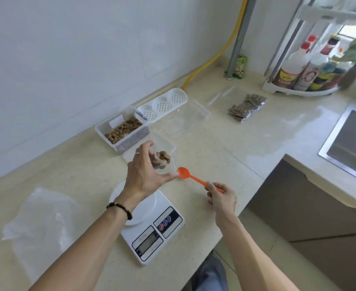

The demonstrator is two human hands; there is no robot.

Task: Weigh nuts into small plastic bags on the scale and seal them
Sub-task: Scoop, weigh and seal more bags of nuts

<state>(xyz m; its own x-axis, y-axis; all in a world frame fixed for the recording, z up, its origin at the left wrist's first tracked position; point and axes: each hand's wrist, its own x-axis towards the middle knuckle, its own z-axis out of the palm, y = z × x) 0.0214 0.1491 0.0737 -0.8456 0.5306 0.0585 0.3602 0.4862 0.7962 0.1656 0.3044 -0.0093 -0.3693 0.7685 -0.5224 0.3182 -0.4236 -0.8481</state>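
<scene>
My left hand (143,173) grips a small clear plastic bag (162,161) with some brown nuts in it, held just above the far edge of the white kitchen scale (151,223). My right hand (222,197) pinches the handle of an orange spoon (190,176); its empty bowl sits right at the bag's mouth. A white rectangular container (120,129) of nuts stands open behind the bag, near the wall. Two filled bags of nuts (247,107) lie further back on the counter.
The container's perforated lid (162,105) lies beside it. Several empty clear bags (206,106) lie mid-counter, and a crumpled plastic sheet (40,219) lies at the left. A bottle rack (303,78) stands at the back right. A sink (351,141) is at the right, past the counter edge.
</scene>
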